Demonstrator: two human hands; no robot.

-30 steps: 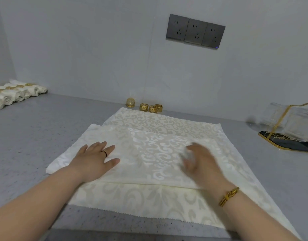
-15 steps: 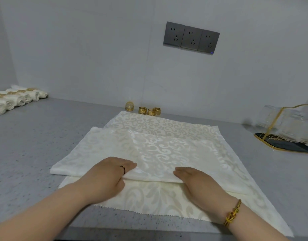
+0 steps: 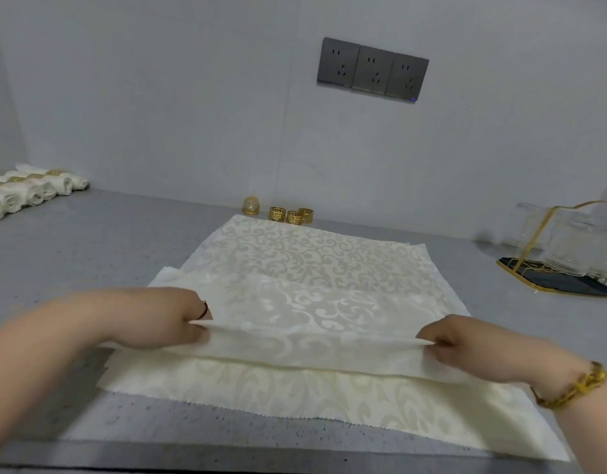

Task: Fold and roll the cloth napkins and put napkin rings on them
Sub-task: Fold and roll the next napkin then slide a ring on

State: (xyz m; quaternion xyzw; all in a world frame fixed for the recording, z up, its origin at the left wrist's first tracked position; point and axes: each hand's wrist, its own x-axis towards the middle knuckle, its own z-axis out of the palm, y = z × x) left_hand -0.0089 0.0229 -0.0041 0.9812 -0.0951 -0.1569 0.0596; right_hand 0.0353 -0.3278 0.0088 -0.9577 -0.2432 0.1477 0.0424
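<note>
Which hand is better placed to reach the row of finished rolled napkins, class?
Left. The left hand pinches the napkin on the side nearest the rolled napkins; the right hand pinches its opposite end.

Soft, even, cool light; faint shadows, wide-angle bending, blurred edges.

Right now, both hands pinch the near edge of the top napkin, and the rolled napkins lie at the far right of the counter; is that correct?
Not quite: the head view shows the rolled napkins at the far left of the counter, not the right. The left hand and right hand do pinch the near edge of the top napkin.
</note>
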